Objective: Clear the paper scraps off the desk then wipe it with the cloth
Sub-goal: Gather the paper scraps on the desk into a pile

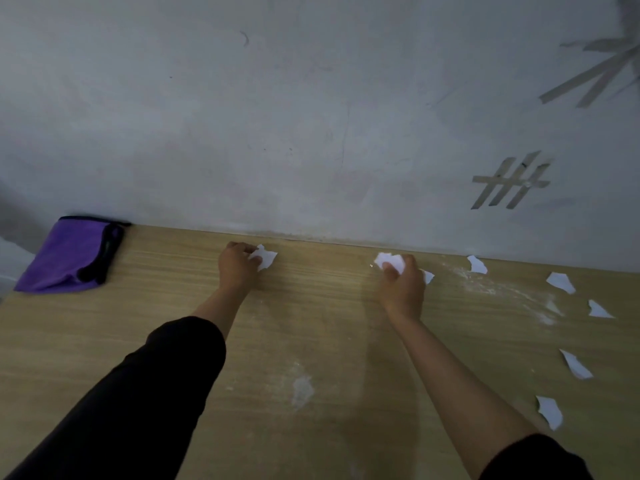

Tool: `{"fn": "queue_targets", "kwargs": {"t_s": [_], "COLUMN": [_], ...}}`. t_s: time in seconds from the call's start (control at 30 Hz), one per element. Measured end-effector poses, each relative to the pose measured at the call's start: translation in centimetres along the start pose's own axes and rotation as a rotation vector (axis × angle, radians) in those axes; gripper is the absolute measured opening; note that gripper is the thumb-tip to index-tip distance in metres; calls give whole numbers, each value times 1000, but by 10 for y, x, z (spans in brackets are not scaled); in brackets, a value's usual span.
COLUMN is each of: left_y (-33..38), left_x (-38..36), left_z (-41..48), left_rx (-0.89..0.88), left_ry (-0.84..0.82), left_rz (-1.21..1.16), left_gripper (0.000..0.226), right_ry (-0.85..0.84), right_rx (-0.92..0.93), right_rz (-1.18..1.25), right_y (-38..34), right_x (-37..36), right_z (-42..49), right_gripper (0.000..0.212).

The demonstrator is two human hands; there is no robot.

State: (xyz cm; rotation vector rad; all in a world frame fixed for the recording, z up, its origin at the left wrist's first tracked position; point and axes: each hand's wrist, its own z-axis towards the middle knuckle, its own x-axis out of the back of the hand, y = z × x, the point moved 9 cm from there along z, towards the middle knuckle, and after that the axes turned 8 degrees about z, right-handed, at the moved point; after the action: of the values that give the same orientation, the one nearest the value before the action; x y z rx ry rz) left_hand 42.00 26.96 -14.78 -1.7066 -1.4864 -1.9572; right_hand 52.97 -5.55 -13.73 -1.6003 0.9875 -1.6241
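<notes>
My left hand [238,266] pinches a white paper scrap [266,258] near the back edge of the wooden desk [311,341]. Further right, my right hand [403,285] grips a bunch of crumpled white scraps [389,261], and another scrap [428,276] peeks out just beside it. Several loose scraps lie on the desk's right side, among them one by the wall [477,265], one further right [561,282] and one near the front [550,415]. A folded purple cloth [65,256] with black trim lies at the desk's back left corner.
A grey wall [311,116] rises directly behind the desk, with tape strips [509,181] stuck on it at the right. White powdery smears mark the desk at the centre front [302,389] and on the right [502,289].
</notes>
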Motion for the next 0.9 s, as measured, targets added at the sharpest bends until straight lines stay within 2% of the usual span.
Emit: {"fn": "queue_targets", "kwargs": {"t_s": [0.1,0.17,0.27,0.5,0.73,0.9], "left_y": [6,7,7,10,17,20], "left_x": [-3,-7,-12,-20,-29,-31], "left_z": [-8,-11,-10,-26,-82,-138], "left_rx": [-14,-22,-14,7,-76,-141], "left_ry": [8,-8,-39,-84,-161,-280], "left_rz": [-19,-18,-22,-72,-225,-251], "left_gripper": [24,25,33,28,18,16], "right_ry": [156,94,-36,-50,33,-95], "right_rx": [-87,-159,-190,-129,50,104], "right_rz": [-106,-215,-254,-264,-145,-34], "right_y": [18,35,48,46,17,3], "right_x": [33,37,32,35,47,35], "right_z": [11,18,24,19,-33,-88], "right_gripper": [28,27,25,25,19,14]}}
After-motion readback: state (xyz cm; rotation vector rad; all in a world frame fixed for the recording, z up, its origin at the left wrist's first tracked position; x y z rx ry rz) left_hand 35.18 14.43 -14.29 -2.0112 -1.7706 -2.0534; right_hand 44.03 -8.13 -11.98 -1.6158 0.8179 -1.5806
